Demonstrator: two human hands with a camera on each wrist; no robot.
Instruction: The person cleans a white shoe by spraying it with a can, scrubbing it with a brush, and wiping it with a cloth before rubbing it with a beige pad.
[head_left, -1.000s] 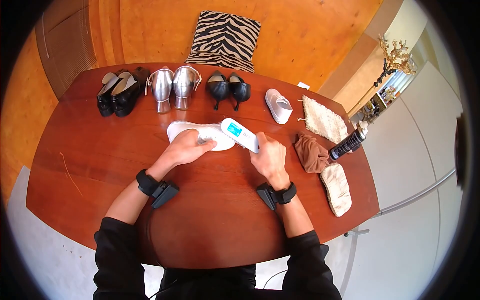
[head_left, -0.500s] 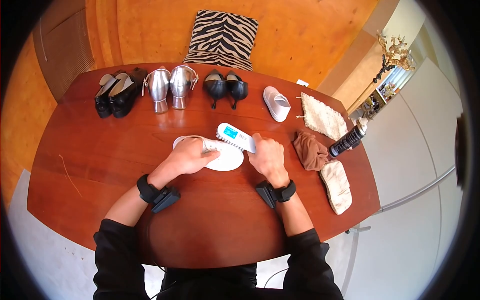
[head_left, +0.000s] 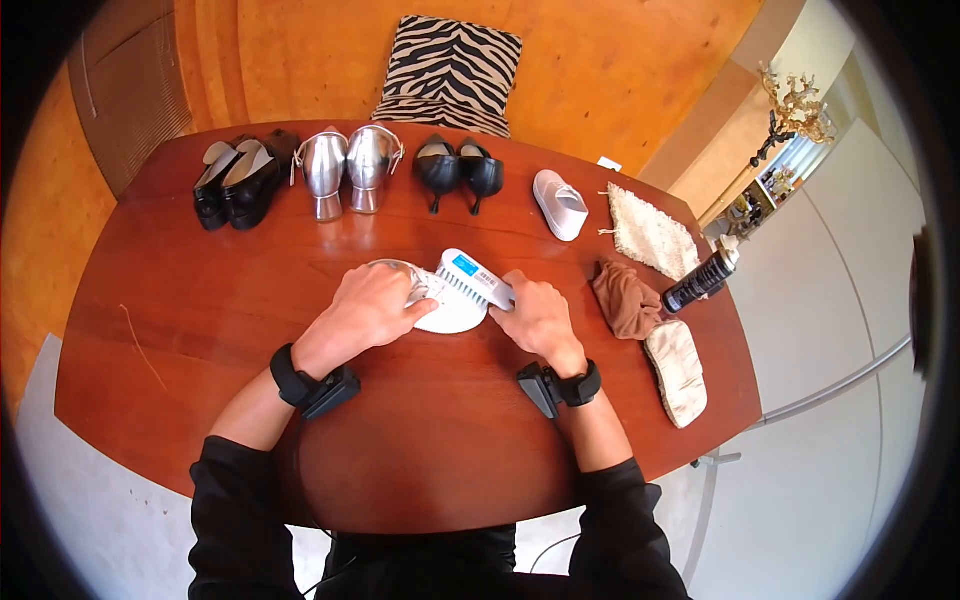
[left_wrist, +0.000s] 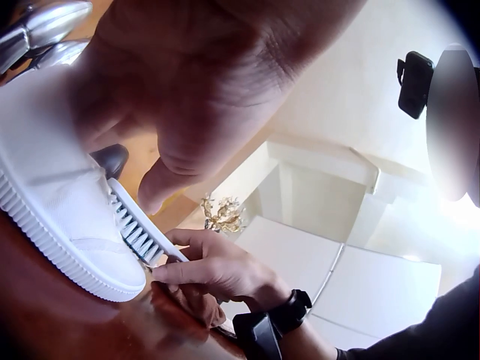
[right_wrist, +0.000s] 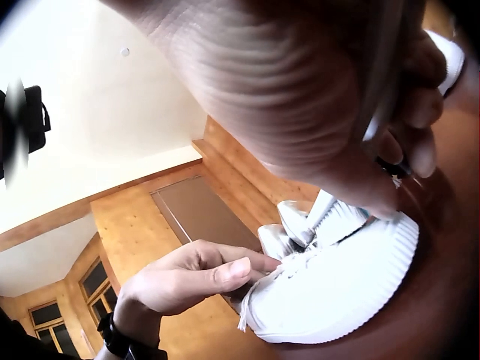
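A white lace-up sneaker (head_left: 455,315) is near the middle of the table, its toe pointing right. My left hand (head_left: 368,308) grips it at the opening, thumb along the upper. In my right hand (head_left: 540,318) is the handle of a white brush (head_left: 470,280) with a blue label. The left wrist view shows the bristles of the brush (left_wrist: 135,229) against the front of the sneaker (left_wrist: 71,202), whose ribbed sole faces the table. In the right wrist view the laces of the sneaker (right_wrist: 337,281) lie beside my left fingers.
Along the back stand black loafers (head_left: 240,185), silver heels (head_left: 347,172), black heels (head_left: 459,175) and another white sneaker (head_left: 560,206). On the right lie a cream textured cloth (head_left: 652,233), a brown cloth (head_left: 626,300), a black spray can (head_left: 700,282) and a beige satin pad (head_left: 676,373).
The sneaker has come nearer to me and turned in my left hand's grip. The brush has moved slightly left and down, its bristles now turned more into view.
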